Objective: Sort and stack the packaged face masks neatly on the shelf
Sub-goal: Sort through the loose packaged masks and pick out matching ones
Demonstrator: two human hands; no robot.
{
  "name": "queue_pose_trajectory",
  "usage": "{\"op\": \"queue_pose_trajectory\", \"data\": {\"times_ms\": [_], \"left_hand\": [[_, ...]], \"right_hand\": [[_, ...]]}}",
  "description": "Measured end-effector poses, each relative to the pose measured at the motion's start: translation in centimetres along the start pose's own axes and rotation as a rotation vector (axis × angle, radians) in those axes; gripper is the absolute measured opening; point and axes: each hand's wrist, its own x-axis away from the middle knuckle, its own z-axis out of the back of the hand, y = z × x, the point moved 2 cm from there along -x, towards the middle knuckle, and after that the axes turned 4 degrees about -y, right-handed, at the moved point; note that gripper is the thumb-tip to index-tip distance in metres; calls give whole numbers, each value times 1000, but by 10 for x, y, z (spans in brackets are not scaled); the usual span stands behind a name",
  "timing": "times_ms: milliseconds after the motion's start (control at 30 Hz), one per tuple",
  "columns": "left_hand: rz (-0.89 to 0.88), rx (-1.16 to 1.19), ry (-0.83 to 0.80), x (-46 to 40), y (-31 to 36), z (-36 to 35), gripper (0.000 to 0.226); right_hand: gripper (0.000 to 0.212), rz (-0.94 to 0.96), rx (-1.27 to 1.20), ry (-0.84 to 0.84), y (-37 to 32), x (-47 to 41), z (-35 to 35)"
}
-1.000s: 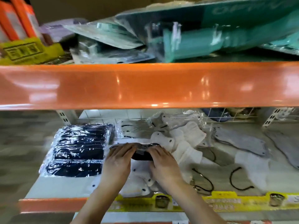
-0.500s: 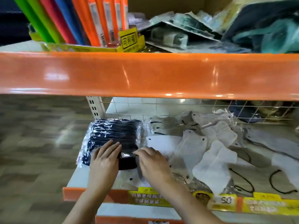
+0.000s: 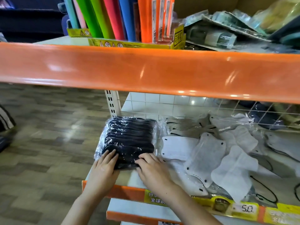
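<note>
Head view: one stack of black packaged masks (image 3: 129,140) sits at the left end of the lower shelf (image 3: 125,179), just in front of the wire grid back (image 3: 162,104). Two hands at its near edge. Left hand (image 3: 103,171), fingers straight, lies flat on the stack's near-left corner. Right hand (image 3: 152,169), fingers lightly bent, presses the near-right corner. Right of the stack: a loose heap of white packaged masks (image 3: 207,153), overlapping, count unclear.

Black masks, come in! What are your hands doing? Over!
Left hand and right hand flat on the black mask stack. Stack at shelf's left end. Loose white masks beside it, unsorted.
</note>
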Motion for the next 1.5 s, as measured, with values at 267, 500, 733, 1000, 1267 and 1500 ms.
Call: {"op": "queue_pose_trajectory", "data": {"times_ms": [267,500,733,1000,1267,1500], "left_hand": [[35,112,-240,-14,1,15,139],[66,116,-137,-14,4,13,95],[383,173,47,-20,1,12,85],[414,378,117,-25,3,18,55],[536,438,132,-27,-3,17,57],[541,502,118,-28,-3,15,55]], "right_hand": [[37,-30,18,-135,-3,-5,0],[39,-70,73,-76,-3,-7,-10],[56,-121,37,-99,-1,-6,-10],[61,-140,44,-220,-4,-10,0],[61,-173,30,-164,-8,-16,-3],[71,-359,41,-31,-3,-14,-13]]}}
